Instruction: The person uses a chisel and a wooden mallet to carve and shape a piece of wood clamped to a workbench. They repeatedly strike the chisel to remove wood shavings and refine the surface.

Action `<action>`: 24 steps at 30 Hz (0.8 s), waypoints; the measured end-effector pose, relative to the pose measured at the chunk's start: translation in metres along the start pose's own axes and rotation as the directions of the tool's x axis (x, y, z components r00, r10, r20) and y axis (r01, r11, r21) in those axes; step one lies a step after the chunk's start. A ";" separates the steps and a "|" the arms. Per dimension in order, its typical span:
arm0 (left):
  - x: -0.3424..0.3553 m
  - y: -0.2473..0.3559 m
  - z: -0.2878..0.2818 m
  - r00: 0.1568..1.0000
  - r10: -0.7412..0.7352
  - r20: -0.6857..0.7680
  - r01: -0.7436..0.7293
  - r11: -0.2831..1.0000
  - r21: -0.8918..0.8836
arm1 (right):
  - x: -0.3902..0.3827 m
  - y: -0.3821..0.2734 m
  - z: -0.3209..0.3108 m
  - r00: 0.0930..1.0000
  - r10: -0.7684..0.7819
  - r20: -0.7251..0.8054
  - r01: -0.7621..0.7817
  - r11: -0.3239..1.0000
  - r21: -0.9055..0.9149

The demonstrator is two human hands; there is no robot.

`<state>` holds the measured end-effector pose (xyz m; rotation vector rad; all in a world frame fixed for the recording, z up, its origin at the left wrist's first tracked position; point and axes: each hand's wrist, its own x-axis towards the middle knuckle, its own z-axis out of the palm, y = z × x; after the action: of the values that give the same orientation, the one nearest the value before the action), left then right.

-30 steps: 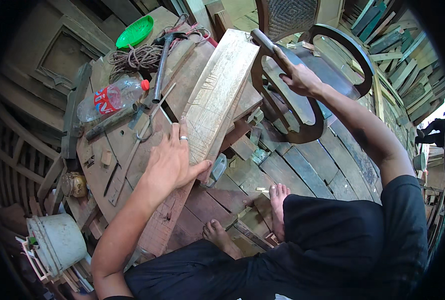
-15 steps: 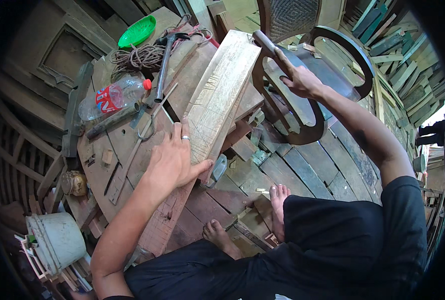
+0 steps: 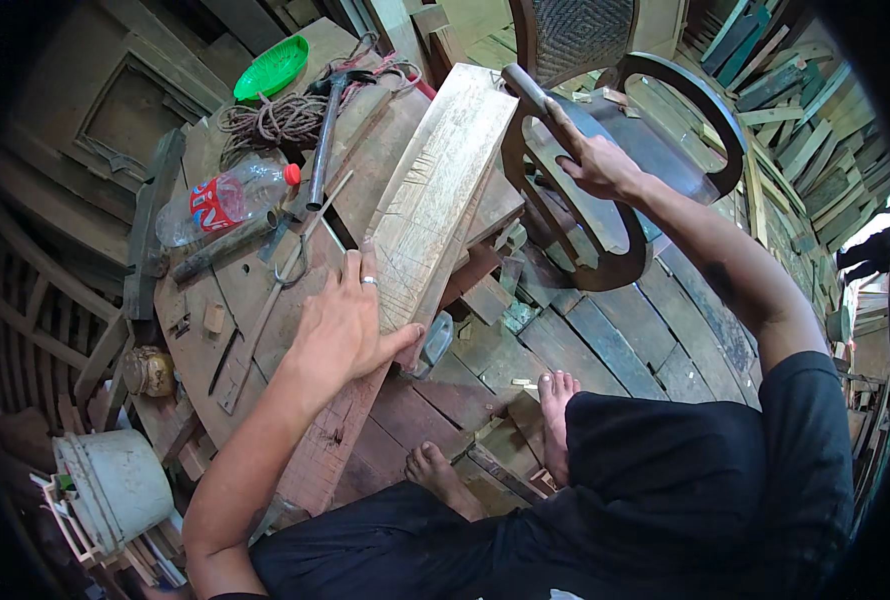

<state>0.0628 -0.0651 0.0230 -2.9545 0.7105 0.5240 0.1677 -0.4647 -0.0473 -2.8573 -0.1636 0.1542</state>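
Observation:
A long pale wooden block (image 3: 435, 185), scored with several dark cut marks, lies lengthwise on the worn workbench. At its near end, my left hand (image 3: 337, 325) holds it, with the fingers along the left edge and the thumb reaching across to the right side. My right hand (image 3: 603, 165) is closed around a dark round rod (image 3: 528, 88) beside the block's far right corner. The index finger stretches along the rod. Whether the rod touches the block, I cannot tell.
Left of the block are a hammer (image 3: 327, 140), coiled rope (image 3: 275, 120), a green basket (image 3: 272, 67) and a plastic bottle (image 3: 230, 203). A dark wooden chair (image 3: 620, 265) stands at the right. A white bucket (image 3: 115, 490) is at lower left, and scrap wood (image 3: 815, 130) is piled at far right.
The view has shifted very slightly. Both hands, the block and the rod keep practically the same places relative to one another.

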 end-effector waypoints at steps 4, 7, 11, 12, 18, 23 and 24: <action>0.002 0.003 -0.004 0.999 -0.009 0.042 0.010 1.000 -0.026 | 0.000 0.003 0.001 1.000 0.009 0.000 -0.009 1.000 0.003; 0.001 0.002 -0.003 1.000 0.000 0.031 0.001 1.000 -0.025 | 0.001 0.000 -0.001 0.999 0.029 0.036 -0.029 0.999 0.022; 0.000 0.000 0.001 0.999 0.006 -0.031 -0.006 1.000 -0.003 | 0.003 -0.001 0.003 1.000 0.017 0.018 -0.017 1.000 0.021; 0.001 -0.001 0.000 1.000 0.014 -0.017 -0.014 1.000 0.012 | 0.002 -0.001 0.006 0.999 0.029 0.019 -0.029 1.000 0.010; 0.004 -0.011 -0.014 0.999 0.032 -0.013 -0.033 0.996 -0.087 | -0.002 0.014 0.008 0.997 -0.064 -0.039 0.069 0.987 0.146; 0.003 -0.031 -0.029 0.990 0.104 0.096 -0.082 0.975 -0.208 | 0.002 0.030 0.007 0.937 0.195 -0.288 -0.069 0.916 0.395; 0.001 -0.036 -0.030 0.986 0.133 0.104 -0.105 0.966 -0.234 | 0.005 0.026 0.007 0.937 0.183 -0.298 -0.055 0.918 0.393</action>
<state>0.0890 -0.0368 0.0497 -3.0667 0.8744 0.8372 0.1745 -0.4866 -0.0619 -2.4568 0.1032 -0.2448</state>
